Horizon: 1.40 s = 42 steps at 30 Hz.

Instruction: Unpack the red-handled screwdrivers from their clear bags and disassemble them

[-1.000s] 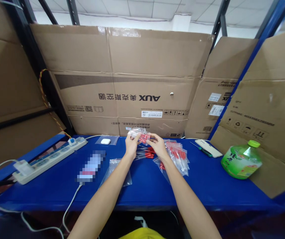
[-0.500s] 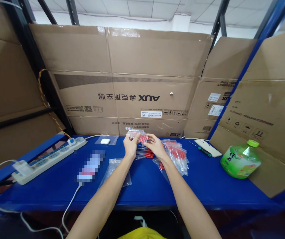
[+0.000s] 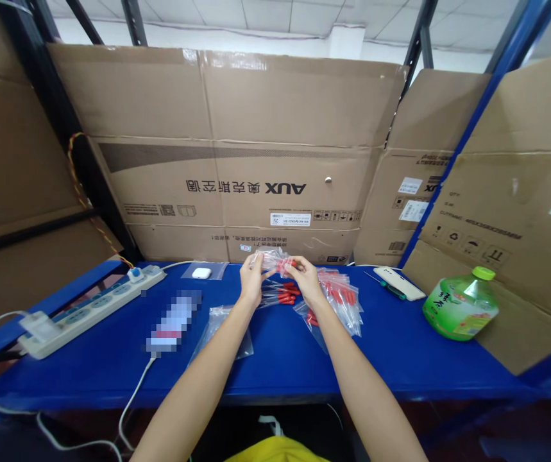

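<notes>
Between my two hands is a small clear zip bag [image 3: 269, 258] with red showing at its right end. My left hand [image 3: 251, 281] pinches the bag's left part, and my right hand [image 3: 306, 280] has its fingers closed at the red end. Just below them, slim tools with red handles [image 3: 285, 298] and thin shafts lie loose on the table; their exact kind is too small to tell. Right of my right forearm is an overlapping pile of clear bags with red-handled tools [image 3: 342, 296] inside. Partly behind my left forearm lie clear plastic bags [image 3: 215, 327].
On the blue table [image 3: 285, 366] are a power strip [image 3: 97, 308], a blurred phone-like object [image 3: 174, 321] on a cable and a bagged white item [image 3: 201, 273]. To the right are a green screwdriver [image 3: 393, 290], a white case [image 3: 400, 284] and a green bottle [image 3: 462, 305]. Cardboard [image 3: 256, 109] walls the back.
The bag has turned and spread out between my hands, showing more clear plastic on the left. My hands have moved slightly apart. The whole view has shifted a little.
</notes>
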Each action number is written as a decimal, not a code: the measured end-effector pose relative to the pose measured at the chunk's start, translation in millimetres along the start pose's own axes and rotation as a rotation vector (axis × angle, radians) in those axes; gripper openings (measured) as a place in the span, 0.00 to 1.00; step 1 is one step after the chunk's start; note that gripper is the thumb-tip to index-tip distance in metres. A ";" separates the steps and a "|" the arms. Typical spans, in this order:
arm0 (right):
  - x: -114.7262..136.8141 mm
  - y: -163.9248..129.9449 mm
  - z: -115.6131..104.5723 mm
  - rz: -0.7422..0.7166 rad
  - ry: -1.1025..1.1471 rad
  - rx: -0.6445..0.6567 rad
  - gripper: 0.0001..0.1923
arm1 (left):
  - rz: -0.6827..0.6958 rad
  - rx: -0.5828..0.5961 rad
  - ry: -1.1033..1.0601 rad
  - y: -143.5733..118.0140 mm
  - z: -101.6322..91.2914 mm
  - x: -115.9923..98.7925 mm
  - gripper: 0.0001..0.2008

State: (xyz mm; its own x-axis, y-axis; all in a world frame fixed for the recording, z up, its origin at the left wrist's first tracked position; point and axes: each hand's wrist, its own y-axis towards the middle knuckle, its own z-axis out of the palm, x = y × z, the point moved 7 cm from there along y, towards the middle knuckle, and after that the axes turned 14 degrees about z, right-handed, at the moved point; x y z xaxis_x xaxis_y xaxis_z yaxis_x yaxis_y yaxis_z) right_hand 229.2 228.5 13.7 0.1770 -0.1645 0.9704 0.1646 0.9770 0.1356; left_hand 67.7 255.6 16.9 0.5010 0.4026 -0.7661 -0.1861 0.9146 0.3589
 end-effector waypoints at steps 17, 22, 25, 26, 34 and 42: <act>-9.7 0.3 -5.6 0.067 -0.025 0.035 0.20 | 0.078 -0.283 0.243 15.6 -43.5 8.2 0.12; -14.1 -1.3 -2.1 0.110 -0.035 0.083 0.17 | 0.131 -0.274 0.311 13.0 -45.3 16.7 0.11; -16.3 0.9 -7.2 0.110 -0.100 0.061 0.14 | 0.147 -0.353 0.320 18.0 -56.0 10.4 0.10; -17.0 1.9 -9.7 0.106 -0.127 0.051 0.14 | 0.155 -0.395 0.323 20.2 -60.7 6.3 0.10; -18.4 4.1 -14.1 0.011 -0.481 0.058 0.11 | 0.280 -0.587 0.296 29.0 -80.5 -24.8 0.07; -12.8 -3.7 -4.5 -0.126 -0.812 0.095 0.11 | 0.215 -0.542 0.229 27.0 -73.5 -15.2 0.07</act>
State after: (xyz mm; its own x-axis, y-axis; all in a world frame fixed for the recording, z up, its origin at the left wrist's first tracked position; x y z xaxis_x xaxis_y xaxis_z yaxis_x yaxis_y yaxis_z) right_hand 230.7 226.3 -0.2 -0.5997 -0.1597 0.7841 0.0469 0.9712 0.2337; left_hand -7.0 276.9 -0.9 0.2222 0.5222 -0.8234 -0.6948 0.6772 0.2421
